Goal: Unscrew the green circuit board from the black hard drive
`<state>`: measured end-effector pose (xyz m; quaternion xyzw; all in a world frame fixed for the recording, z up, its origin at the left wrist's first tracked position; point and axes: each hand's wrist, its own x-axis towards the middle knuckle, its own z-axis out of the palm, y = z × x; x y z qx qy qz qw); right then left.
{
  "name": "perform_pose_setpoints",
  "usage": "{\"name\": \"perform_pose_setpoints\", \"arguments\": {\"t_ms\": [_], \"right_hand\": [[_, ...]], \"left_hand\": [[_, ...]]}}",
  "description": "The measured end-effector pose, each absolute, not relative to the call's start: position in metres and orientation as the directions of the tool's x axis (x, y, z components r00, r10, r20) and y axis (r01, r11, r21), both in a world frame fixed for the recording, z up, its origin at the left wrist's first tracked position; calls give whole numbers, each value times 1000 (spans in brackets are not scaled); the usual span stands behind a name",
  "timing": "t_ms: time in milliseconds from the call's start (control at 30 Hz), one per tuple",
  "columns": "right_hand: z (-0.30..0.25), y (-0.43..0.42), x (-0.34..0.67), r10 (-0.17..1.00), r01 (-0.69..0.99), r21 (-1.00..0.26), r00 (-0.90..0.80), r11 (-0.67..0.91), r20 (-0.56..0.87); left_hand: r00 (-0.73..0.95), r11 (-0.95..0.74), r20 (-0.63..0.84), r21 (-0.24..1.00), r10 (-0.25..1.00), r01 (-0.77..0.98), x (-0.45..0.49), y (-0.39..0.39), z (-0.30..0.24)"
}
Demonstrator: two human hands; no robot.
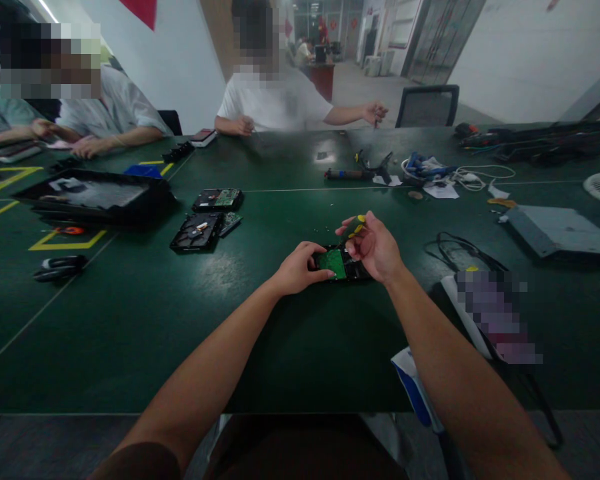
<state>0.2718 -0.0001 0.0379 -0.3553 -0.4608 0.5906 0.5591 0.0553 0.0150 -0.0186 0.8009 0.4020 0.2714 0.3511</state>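
A hard drive with a green circuit board facing up lies on the green table in front of me. My left hand grips its left end, thumb at the near edge and fingers at the far one. Above the drive's right part, my right hand is closed round a screwdriver with a dark and yellow handle, held tilted. The screwdriver's tip is hidden, so I cannot tell whether it touches the drive. Several tiny screws lie just beyond the drive.
Left of my hands lie a black hard drive, another drive and a stack of black trays. To the right are a grey metal box, a phone-like device and cables. Co-workers sit across the table.
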Motion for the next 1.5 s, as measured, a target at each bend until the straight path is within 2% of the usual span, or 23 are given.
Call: {"name": "perform_pose_setpoints", "arguments": {"t_ms": [300,433,700,967,1100,1267,1500], "right_hand": [[42,-5,268,984,-264,-960,-121,92,128],[42,-6,268,980,-290,-950,-125,112,154],[40,-3,267,984,-346,-936,-136,57,111],[42,-4,270,985,-271,-956,-102,110,142],[41,-3,270,980,-288,-951,-119,116,156],[37,-1,269,987,-330,-942,-123,61,107],[40,-4,269,983,-251,-960,-97,126,154]], "left_hand": [[529,-432,161,786,833,442,56,14,-17],[531,-433,158,784,833,445,55,13,-16],[520,-430,154,774,840,465,56,15,-19],[528,-435,159,778,834,453,56,15,-18],[523,-445,171,769,835,459,56,15,-20],[522,-443,168,768,836,463,56,15,-20],[525,-439,164,775,835,456,56,14,-19]]}}
